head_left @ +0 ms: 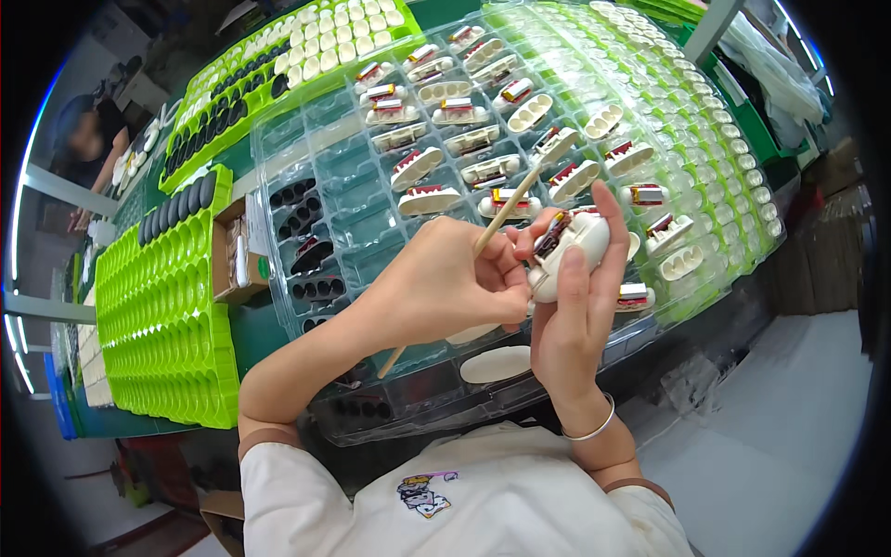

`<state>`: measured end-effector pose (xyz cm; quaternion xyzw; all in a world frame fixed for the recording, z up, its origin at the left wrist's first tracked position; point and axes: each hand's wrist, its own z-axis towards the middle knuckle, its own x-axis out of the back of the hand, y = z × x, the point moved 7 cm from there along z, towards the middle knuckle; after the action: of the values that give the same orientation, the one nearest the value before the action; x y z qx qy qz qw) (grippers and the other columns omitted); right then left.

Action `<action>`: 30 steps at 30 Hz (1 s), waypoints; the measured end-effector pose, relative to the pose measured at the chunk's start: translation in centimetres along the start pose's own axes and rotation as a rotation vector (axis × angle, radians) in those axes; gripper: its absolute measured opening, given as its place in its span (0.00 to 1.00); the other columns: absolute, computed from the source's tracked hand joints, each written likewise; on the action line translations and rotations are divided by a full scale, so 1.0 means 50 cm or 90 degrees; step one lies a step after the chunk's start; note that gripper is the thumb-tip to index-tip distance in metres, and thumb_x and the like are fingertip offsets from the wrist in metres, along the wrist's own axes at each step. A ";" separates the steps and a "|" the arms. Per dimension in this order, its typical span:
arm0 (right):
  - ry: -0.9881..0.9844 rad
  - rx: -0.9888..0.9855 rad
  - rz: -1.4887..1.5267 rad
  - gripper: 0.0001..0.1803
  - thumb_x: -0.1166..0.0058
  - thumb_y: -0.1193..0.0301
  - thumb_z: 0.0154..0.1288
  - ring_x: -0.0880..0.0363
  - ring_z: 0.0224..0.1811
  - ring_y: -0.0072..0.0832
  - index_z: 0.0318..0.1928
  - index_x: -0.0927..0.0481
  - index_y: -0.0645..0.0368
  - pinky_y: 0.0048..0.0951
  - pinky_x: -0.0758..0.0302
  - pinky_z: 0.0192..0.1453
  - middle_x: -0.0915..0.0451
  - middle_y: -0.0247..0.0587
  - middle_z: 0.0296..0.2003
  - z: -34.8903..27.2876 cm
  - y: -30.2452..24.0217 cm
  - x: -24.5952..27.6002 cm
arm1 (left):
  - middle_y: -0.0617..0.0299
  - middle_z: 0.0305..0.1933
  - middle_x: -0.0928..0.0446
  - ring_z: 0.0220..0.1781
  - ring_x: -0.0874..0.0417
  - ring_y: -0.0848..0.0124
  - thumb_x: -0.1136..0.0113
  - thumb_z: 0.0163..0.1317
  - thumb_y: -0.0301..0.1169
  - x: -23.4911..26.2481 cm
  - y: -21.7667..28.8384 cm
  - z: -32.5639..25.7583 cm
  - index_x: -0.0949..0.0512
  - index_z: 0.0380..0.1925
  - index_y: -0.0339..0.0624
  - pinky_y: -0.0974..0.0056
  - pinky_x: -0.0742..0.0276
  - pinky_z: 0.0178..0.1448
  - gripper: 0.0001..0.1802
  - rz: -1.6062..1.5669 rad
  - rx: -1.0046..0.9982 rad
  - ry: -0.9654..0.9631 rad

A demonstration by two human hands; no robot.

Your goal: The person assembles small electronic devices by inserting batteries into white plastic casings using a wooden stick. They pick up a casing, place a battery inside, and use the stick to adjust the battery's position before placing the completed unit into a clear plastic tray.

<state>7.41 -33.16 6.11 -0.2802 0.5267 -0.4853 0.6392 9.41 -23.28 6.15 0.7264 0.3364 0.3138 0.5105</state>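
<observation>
My right hand (575, 320) grips a white oval plastic shell (580, 243) with a small red-and-silver part set in its top. My left hand (455, 278) holds a thin wooden stick (506, 212) that slants up to the right, and its thumb and fingertips touch the shell's left end. Both hands hover over a clear compartment tray (320, 139). The tray's cells hold several white shells (430, 199) with the same red-and-silver parts, and black pieces (311, 255) fill cells on its left side.
A flat white oval lid (495, 364) lies at the tray's near edge. Bright green moulded trays (158, 306) lie to the left and at the back, and a small open cardboard box (237, 246) sits between them. Another person (88, 139) sits at the far left.
</observation>
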 end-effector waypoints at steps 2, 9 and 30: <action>0.012 -0.039 0.037 0.23 0.67 0.70 0.65 0.33 0.37 0.24 0.59 0.51 0.57 0.27 0.33 0.47 0.35 0.42 0.38 -0.001 0.007 -0.001 | 0.65 0.20 0.26 0.23 0.23 0.79 0.45 0.44 0.22 -0.001 -0.003 0.002 0.28 0.19 0.33 0.79 0.28 0.29 0.03 -0.037 0.003 -0.018; 0.039 -0.096 0.140 0.23 0.68 0.69 0.65 0.32 0.39 0.23 0.59 0.52 0.56 0.31 0.34 0.52 0.34 0.41 0.40 -0.001 0.018 -0.001 | 0.62 0.19 0.24 0.20 0.25 0.82 0.46 0.45 0.23 0.002 0.002 0.002 0.26 0.20 0.33 0.79 0.34 0.22 0.03 -0.088 0.031 -0.010; 0.192 -0.178 0.362 0.23 0.70 0.66 0.66 0.33 0.32 0.21 0.60 0.51 0.55 0.26 0.30 0.41 0.34 0.38 0.35 0.012 0.014 0.019 | 0.68 0.17 0.38 0.16 0.40 0.82 0.56 0.62 0.38 -0.040 0.017 -0.032 0.38 0.28 0.41 0.76 0.45 0.19 0.12 -0.168 -0.040 -0.021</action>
<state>8.18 -33.87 5.31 -0.1325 0.7338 -0.2470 0.6189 7.13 -24.28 7.19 0.6647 0.4106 0.2424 0.5752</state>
